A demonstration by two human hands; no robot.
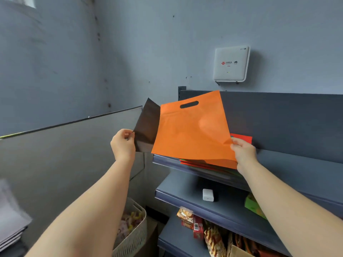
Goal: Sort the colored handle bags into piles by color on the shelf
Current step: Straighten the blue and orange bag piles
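An orange handle bag (191,130) is held up flat above the top shelf (167,160), its cut-out handle at the upper edge. My right hand (244,151) grips its lower right corner. My left hand (123,143) pinches the edge of a black bag (146,127), which stands partly behind the orange one to its left. Under the orange bag lies a stack of bags (207,165) on the shelf, showing red and green edges. A red bag corner (243,138) pokes out behind my right hand.
A white router (230,64) hangs on the wall above the shelf. The middle shelf (185,190) holds a small white box (207,194) and a green box (253,205). Snack packets (196,223) fill the lowest shelf. A white basket (133,230) stands on the floor at left.
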